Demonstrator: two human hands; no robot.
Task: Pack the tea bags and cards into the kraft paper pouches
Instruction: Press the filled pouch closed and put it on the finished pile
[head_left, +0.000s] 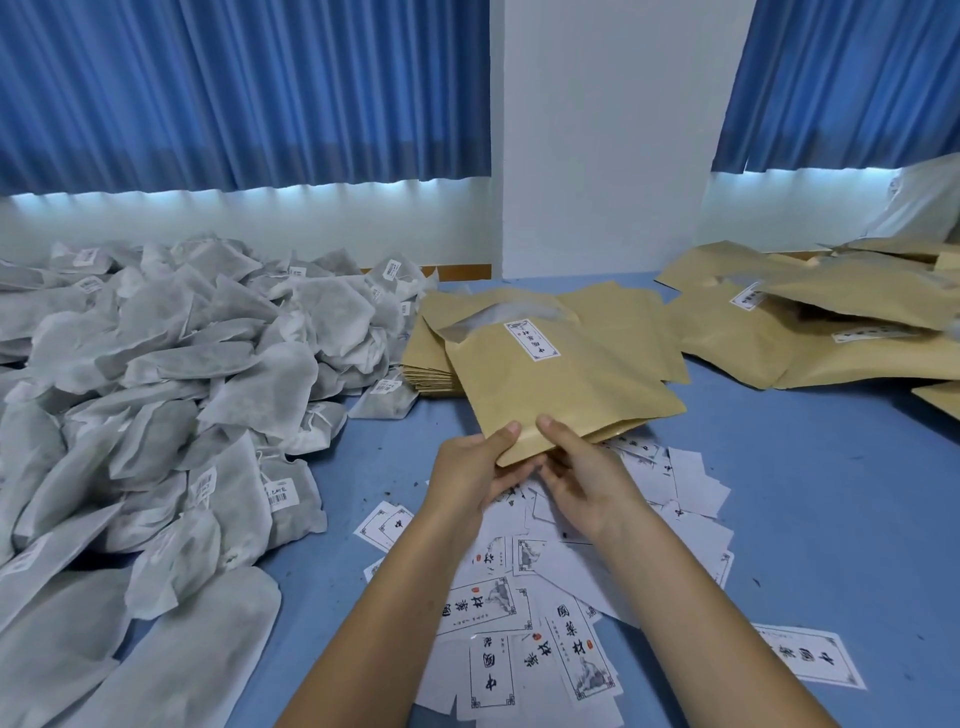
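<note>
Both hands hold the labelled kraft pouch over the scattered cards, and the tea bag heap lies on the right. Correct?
No. The head view shows the heap of white mesh tea bags on the left. The left hand and right hand do hold the white-labelled brown kraft paper pouch over the scattered white printed cards.

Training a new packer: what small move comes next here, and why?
Probably free the right hand to lift one of the white printed cards: it and the left hand pinch the brown kraft paper pouch by its near end, right above them; its far mouth gapes.
</note>
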